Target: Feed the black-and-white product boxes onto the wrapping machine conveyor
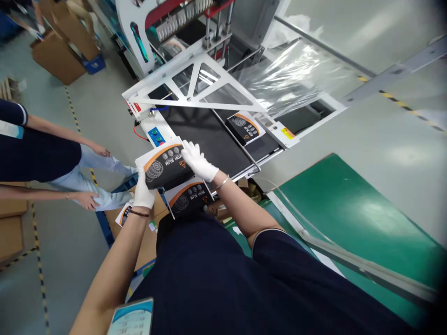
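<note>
One badge card (131,318) lies nearest, against the person's navy shirt (209,265), its print too small to read. An open carton (145,246) stands below left; a green table (356,214) fills the right side, behind a pale rail. Just beyond the waist, a second black-and-white box (190,197) sits partly below the held one, also lettered "MINI SLIM".

The held box (164,163) is between the two white-gloved hands, in front of the belt: the left hand (144,190) grips its left end, thumb on top, while the right hand (199,161) lies at its right edge, fingers extended (whether they pinch it, I cannot tell). "MINI SLIM" reads upside down beside an orange curve and round pictures.

Beyond is the black belt (206,137), crossed by a thin metal bar (235,139), with a third box (245,128) past it, again "MINI SLIM". A white triangular frame (190,98) spans the way behind, clear film (296,74) to its right. A co-worker (38,151) stands left; brown cartons (59,58) lie farthest.
</note>
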The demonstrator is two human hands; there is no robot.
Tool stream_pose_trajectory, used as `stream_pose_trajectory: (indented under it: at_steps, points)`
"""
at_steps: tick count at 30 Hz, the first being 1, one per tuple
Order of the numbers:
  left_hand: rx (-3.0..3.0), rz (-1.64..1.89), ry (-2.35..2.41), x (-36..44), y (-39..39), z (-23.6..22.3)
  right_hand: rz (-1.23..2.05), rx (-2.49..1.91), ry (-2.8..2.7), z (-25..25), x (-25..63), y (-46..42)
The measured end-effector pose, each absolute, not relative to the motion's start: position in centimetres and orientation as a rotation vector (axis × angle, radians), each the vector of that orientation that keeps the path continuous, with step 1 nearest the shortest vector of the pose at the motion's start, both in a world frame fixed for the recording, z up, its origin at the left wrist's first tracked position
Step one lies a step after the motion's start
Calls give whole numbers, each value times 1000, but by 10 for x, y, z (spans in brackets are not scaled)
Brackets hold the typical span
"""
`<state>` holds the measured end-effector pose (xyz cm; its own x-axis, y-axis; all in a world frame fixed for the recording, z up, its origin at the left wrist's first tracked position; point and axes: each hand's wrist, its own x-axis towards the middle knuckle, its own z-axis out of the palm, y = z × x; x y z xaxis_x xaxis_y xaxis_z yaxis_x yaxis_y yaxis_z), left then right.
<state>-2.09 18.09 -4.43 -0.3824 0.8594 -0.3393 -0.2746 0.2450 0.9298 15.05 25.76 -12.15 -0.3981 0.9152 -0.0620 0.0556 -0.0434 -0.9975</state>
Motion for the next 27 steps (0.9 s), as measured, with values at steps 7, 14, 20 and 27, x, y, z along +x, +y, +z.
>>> stream_pose_trajectory:
  at_steps: [7, 14, 20, 27]
  points:
    - [1185, 1179, 1733, -6, 116, 6, 1461, -699, -1385, -55, 204, 202]
    - [1794, 783, 1809, 30, 79, -4, 1496, -532, -625, -91, 276, 235]
    - [1792, 405, 1957, 24, 45, -62, 1151, -627, 20, -189, 351, 283]
    - [1624, 496, 2091, 13, 31, -54, 896, -942, 283, -288, 376, 268]
